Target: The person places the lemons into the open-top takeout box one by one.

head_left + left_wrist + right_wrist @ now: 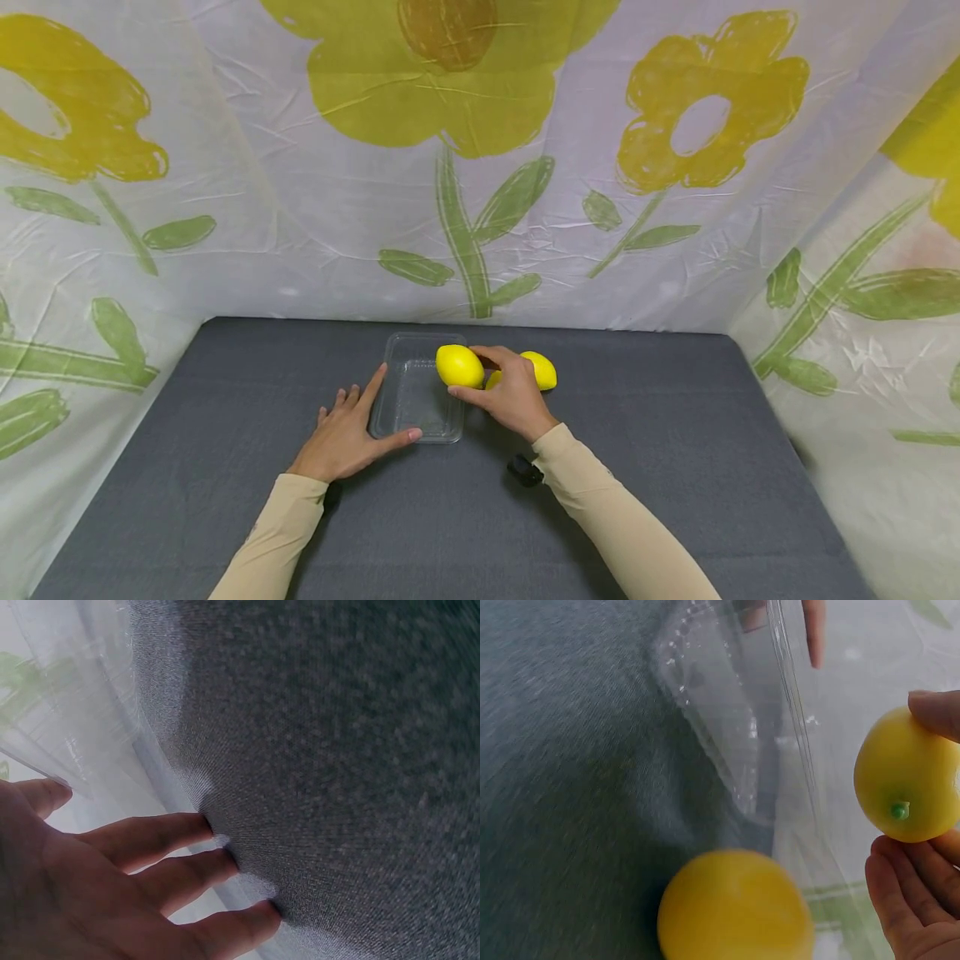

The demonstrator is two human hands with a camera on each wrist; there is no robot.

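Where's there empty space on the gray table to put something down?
The table is bare between the right sleeve and the table's right edge, between the left sleeve and the left edge, and between both sleeves. It's crowded around the clear container, with the left hand, right hand and lemons there.

Creased, glossy white sheeting (pixel 315 217), printed with large yellow flowers (pixel 360 92) and leafy green stems (pixel 459 218), hangs behind and along both sides of a straight-edged table covered in dark grey woven cloth (pixel 720 467); pale highlights mark the sheeting.
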